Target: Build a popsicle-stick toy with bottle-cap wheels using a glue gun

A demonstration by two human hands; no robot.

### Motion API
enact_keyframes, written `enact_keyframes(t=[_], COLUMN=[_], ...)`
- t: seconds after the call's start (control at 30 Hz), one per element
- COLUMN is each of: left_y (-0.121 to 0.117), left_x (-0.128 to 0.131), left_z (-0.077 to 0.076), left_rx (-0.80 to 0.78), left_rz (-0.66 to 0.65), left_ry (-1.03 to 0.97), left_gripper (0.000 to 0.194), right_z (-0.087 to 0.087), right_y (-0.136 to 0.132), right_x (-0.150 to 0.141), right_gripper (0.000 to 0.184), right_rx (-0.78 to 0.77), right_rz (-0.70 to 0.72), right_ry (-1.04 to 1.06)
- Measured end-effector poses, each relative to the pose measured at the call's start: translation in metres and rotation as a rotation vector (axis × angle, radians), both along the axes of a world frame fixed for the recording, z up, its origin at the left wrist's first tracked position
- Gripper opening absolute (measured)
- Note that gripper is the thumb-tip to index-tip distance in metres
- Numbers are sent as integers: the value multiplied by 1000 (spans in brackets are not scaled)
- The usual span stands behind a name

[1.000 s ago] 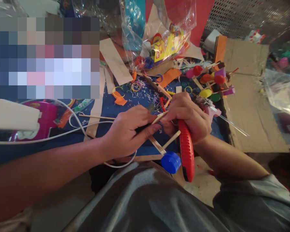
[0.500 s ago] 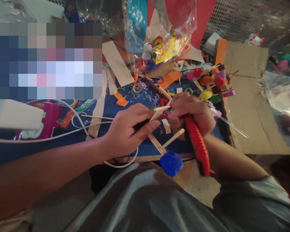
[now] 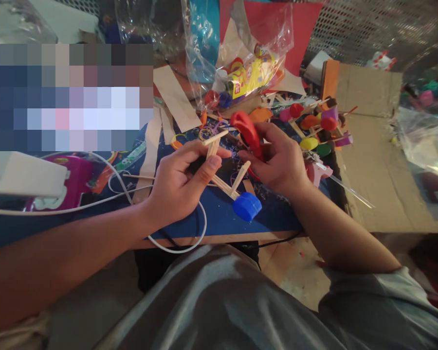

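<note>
My left hand (image 3: 178, 182) is closed around a small frame of wooden sticks (image 3: 224, 172) with a blue bottle cap (image 3: 246, 206) fixed at its lower end. Just to its right, my right hand (image 3: 281, 160) grips a red utility knife (image 3: 247, 130), whose body points up and away from me above the sticks. Both hands hover over a blue work board (image 3: 219, 221) strewn with shavings and rubber bands.
A white cable (image 3: 95, 201) loops across the board from a white block at the left. A pink box (image 3: 71, 182) lies left. A stick model with coloured caps (image 3: 316, 124) and cardboard (image 3: 372, 160) are right. Plastic bags of caps (image 3: 241, 73) stand behind.
My right hand swung the red knife from hanging down near my lap to pointing up over the board. My left hand raised and turned the stick frame, and the blue cap moved up.
</note>
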State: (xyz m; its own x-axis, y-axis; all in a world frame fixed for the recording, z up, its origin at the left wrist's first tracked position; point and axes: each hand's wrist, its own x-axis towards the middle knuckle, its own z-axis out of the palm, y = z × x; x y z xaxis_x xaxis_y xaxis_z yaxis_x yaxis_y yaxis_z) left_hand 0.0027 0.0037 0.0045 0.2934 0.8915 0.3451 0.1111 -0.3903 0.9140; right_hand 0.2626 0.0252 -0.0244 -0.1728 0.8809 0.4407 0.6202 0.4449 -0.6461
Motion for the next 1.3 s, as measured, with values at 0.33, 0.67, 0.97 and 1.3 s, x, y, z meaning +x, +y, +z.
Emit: enact_keyframes(t=[0.33, 0.67, 0.97, 1.3], left_y=[1, 1, 0, 2], left_x=[-2, 2, 4, 1], left_z=[2, 2, 1, 2], left_rx=[34, -84, -118, -114], left_rz=[-14, -39, -52, -121], left_ry=[75, 24, -29, 23], left_gripper=[34, 38, 39, 34], right_z=[22, 37, 31, 26], right_y=[-7, -13, -18, -14], right_x=[-6, -5, -15, -15], right_gripper=[24, 19, 13, 16], right_rx=[145, -283, -292, -278], right_rz=[135, 644, 603, 545], right_ry=[-17, 386, 506, 584])
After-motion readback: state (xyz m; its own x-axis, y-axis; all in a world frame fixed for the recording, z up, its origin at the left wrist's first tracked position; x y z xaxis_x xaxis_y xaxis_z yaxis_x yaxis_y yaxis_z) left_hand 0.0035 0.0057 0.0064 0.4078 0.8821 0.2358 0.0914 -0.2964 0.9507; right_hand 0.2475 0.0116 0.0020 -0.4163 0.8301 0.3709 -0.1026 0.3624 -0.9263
